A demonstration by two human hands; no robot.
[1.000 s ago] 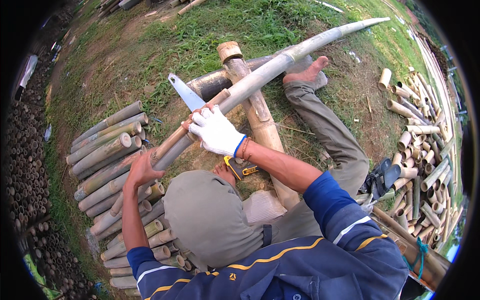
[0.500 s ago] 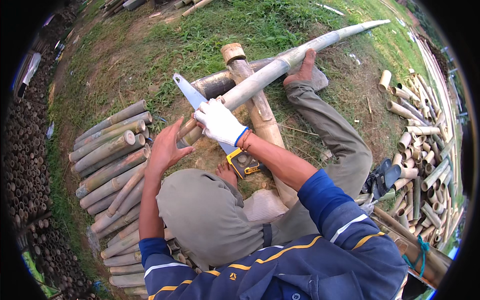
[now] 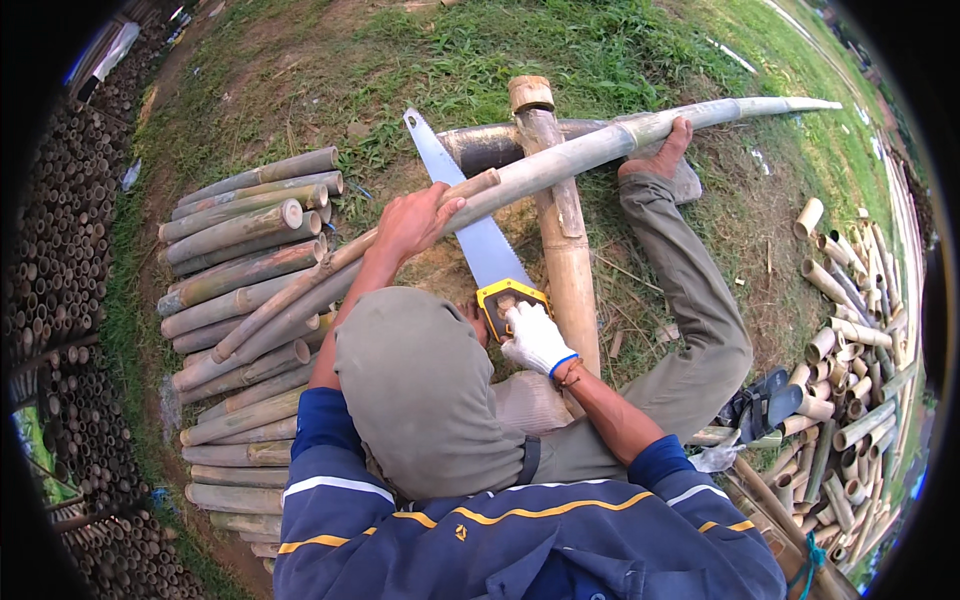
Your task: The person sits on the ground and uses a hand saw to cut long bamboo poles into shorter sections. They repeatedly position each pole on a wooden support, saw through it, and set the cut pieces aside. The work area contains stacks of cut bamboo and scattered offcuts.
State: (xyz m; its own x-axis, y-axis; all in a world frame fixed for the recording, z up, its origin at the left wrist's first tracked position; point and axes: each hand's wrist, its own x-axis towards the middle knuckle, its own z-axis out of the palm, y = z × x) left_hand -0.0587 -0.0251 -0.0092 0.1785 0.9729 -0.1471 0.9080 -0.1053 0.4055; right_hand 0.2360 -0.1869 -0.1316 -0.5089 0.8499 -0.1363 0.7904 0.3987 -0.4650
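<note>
A long bamboo pole slants from the lower left to the upper right, resting across a thick bamboo support. My bare left hand is closed around the pole and a thinner bamboo stick lying along it. In my white-gloved right hand is the yellow and black handle of a handsaw. The saw's blade points away from me and crosses beneath the pole, which hides part of it. My bare foot presses against the pole farther along.
Cut bamboo lengths are stacked at my left. A heap of short bamboo pieces lies at the right, near dark sandals. Beyond the support, a dark log lies on grass. Many bamboo ends fill the far left.
My right hand has moved from the pole back to the saw handle and closed on it. My left hand, open before, has moved forward and gripped the pole and stick.
</note>
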